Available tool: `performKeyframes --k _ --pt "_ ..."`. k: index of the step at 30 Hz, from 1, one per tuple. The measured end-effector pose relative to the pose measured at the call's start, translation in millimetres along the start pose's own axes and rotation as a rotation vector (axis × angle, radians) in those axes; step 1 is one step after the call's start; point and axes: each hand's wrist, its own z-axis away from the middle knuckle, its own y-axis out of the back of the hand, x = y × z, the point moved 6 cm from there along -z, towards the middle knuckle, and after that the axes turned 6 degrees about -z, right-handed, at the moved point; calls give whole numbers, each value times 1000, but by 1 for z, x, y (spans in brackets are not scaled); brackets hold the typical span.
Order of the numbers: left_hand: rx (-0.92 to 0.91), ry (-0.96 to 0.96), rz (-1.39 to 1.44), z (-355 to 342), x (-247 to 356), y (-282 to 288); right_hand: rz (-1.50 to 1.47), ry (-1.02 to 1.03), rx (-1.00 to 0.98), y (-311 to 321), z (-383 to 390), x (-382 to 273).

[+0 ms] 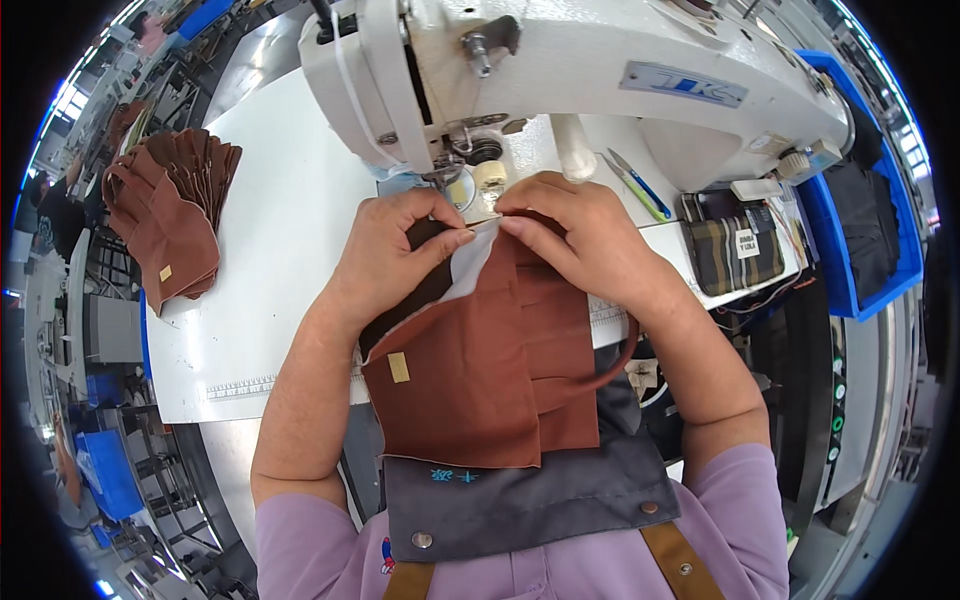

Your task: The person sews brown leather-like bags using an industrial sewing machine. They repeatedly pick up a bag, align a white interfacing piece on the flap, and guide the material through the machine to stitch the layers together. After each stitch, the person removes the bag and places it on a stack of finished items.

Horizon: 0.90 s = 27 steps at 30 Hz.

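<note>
The brown piece (460, 370) lies just in front of the sewing machine (580, 60), its upper edge on the white table (270, 330) near the needle area and its lower part spread over the grey apron (520, 510). The left hand (380, 245) has its thumb and forefinger closed on the upper edge, where a white lining (468, 268) shows between the brown face and a darker layer; the right hand (580, 225) pinches the same edge just beside it, its other fingers curled over the material. The piece looks like leather or a leather-like sheet, probably light for its spread, supple enough to fold and sag yet firm enough to keep flat panels and clean edges. The face seems smooth, so it may slide a little under loose fingers, while the thin lining looks softer and likelier to shift or pucker. It hardly seems fragile, though a hard crease could mark it. The best hold is probably a close fingertip pinch through all the layers at the edge, with the curved strap (628, 348) on the right and the small yellow tab (399, 367) left free of the grip
</note>
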Motion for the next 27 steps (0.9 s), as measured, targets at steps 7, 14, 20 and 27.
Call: performKeyframes --k 7,14,20,27 --pt "83 -135 -50 6 12 9 -208 -167 -102 -25 -16 19" --pt "103 -157 -111 7 17 7 -271 -86 -141 -22 -16 7" --pt "72 -103 -63 6 17 8 -103 -149 -294 -12 -23 -3" --pt "-171 98 100 6 -1 7 -225 -281 -410 -14 -28 -3"
